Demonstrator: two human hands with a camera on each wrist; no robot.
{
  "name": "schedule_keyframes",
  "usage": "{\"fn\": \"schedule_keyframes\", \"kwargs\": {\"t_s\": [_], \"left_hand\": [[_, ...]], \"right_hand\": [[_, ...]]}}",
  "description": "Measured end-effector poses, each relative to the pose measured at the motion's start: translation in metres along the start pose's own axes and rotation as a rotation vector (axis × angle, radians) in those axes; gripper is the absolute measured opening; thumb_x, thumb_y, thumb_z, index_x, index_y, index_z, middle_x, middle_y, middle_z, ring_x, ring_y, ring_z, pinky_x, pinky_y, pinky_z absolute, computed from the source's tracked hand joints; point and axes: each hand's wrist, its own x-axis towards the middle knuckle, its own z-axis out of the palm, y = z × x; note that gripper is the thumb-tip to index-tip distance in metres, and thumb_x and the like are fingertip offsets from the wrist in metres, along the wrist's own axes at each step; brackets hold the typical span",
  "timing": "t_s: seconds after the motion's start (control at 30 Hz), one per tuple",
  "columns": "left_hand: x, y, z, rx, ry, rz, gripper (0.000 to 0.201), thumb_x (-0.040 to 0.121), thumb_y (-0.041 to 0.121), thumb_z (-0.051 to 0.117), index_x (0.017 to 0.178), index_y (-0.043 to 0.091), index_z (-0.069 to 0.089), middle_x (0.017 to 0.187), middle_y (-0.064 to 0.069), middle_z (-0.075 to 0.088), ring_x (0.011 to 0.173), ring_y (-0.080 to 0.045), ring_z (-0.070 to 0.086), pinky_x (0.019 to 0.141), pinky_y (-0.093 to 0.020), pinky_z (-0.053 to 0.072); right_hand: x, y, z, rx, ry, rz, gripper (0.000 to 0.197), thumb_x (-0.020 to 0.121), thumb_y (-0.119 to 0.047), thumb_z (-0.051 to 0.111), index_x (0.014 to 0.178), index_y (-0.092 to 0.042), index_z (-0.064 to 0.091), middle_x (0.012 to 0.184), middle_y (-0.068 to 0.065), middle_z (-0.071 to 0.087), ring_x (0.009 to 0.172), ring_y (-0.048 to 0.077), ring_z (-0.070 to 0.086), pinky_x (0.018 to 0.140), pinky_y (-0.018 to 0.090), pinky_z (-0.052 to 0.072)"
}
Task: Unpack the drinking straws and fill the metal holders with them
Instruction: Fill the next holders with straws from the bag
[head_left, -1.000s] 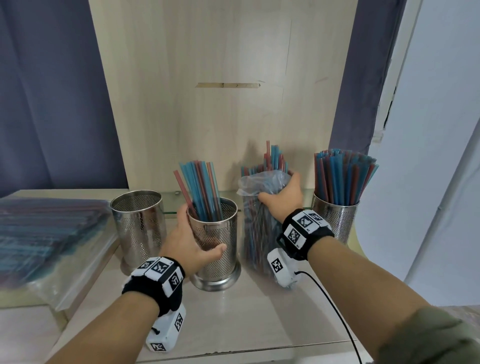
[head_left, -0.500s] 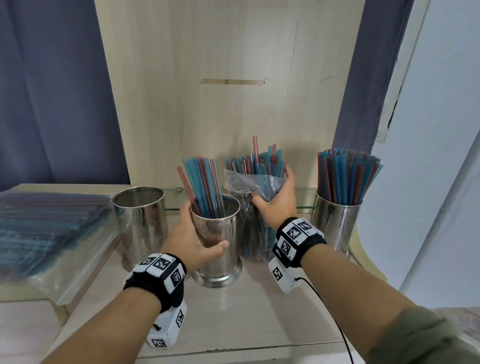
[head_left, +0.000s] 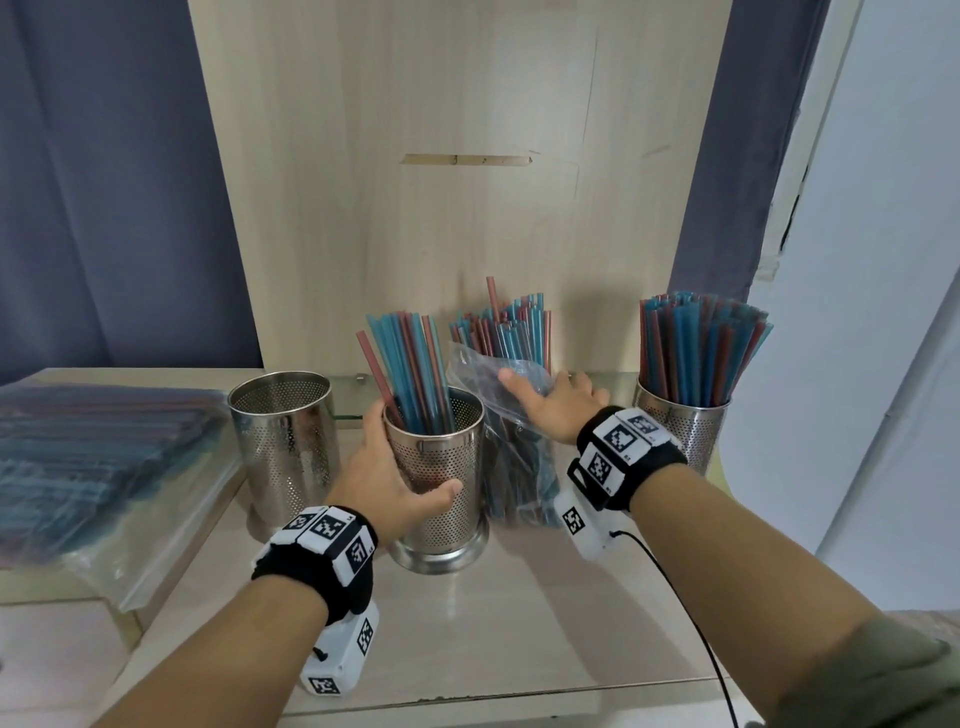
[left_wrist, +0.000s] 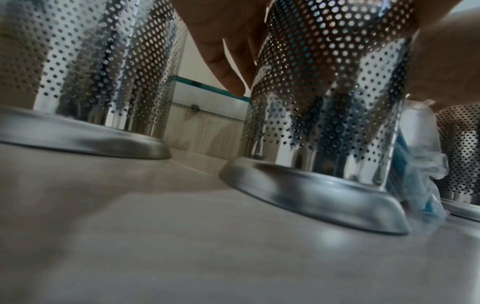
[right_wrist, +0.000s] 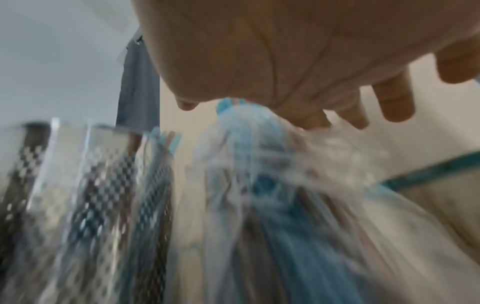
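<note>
Three perforated metal holders stand in a row on the shelf. My left hand (head_left: 400, 462) grips the middle holder (head_left: 441, 483), thumb across its front; this holder is partly filled with blue and red straws (head_left: 410, 364). Just right of it stands a clear plastic bag (head_left: 511, 467) with straws (head_left: 501, 332) sticking out of its top. My right hand (head_left: 550, 397) rests on the bag's upper part with fingers spread and loose. The left holder (head_left: 283, 431) is empty. The right holder (head_left: 685, 426) is packed with straws (head_left: 696, 353). The left wrist view shows the gripped holder (left_wrist: 324, 102) standing flat.
Flat sealed packs of straws (head_left: 93, 457) lie stacked on a raised ledge at the left. A wooden back panel (head_left: 457, 208) stands close behind the holders. A glass strip (left_wrist: 207, 86) runs along the back. A cable (head_left: 691, 613) trails from my right wrist.
My right hand was gripping the bag's top and has now loosened, fingers spreading over it. More straws stand out above the bag. My left hand still holds the middle holder.
</note>
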Motion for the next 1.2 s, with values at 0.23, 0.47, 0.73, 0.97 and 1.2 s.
{"fn": "schedule_keyframes", "kwargs": {"t_s": [0.23,0.47,0.73,0.97,1.2], "left_hand": [[0.0,0.001,-0.001,-0.003,-0.002,-0.001,0.118,0.062,0.044,0.087,0.148,0.029,0.006,0.143,0.0,0.049,0.123,-0.02,0.054,0.097,-0.029,0.042],[0.001,0.0,0.0,-0.013,0.006,0.003,0.119,0.062,0.043,0.087,0.149,0.027,0.007,0.143,0.001,0.049,0.123,-0.019,0.053,0.096,-0.025,0.039],[0.001,0.0,-0.001,-0.001,-0.008,-0.005,0.12,0.062,0.046,0.086,0.149,0.029,0.004,0.145,0.0,0.047,0.126,-0.019,0.052,0.101,-0.032,0.041],[0.001,-0.002,-0.001,-0.005,-0.015,-0.015,0.121,0.06,0.05,0.085,0.148,0.032,0.004,0.146,0.0,0.046,0.127,-0.02,0.052,0.103,-0.036,0.042],[0.001,-0.002,-0.002,-0.001,-0.022,-0.019,0.121,0.061,0.049,0.085,0.149,0.031,0.003,0.146,0.0,0.046,0.127,-0.019,0.051,0.102,-0.034,0.042]], "right_hand": [[0.016,-0.016,-0.016,0.006,0.029,0.04,0.11,0.078,-0.09,0.008,0.125,-0.005,0.061,0.132,0.023,0.057,0.127,0.039,0.051,0.109,0.051,0.037],[0.015,-0.013,0.001,0.451,0.382,-0.271,0.074,0.077,-0.046,0.079,0.137,-0.013,0.05,0.123,0.005,0.055,0.105,0.016,0.054,0.101,0.032,0.047],[0.022,-0.008,0.001,0.417,0.253,-0.013,0.057,0.078,-0.046,0.078,0.116,-0.011,0.055,0.102,0.005,0.065,0.079,0.018,0.057,0.058,0.023,0.044],[0.025,-0.001,-0.006,0.458,0.26,0.031,0.047,0.084,-0.048,0.073,0.109,-0.01,0.064,0.09,0.003,0.063,0.079,0.022,0.06,0.063,0.028,0.047],[0.024,0.006,-0.009,0.733,0.32,-0.034,0.038,0.085,-0.029,0.076,0.117,-0.009,0.067,0.09,0.0,0.067,0.084,0.02,0.066,0.078,0.032,0.056]]}}
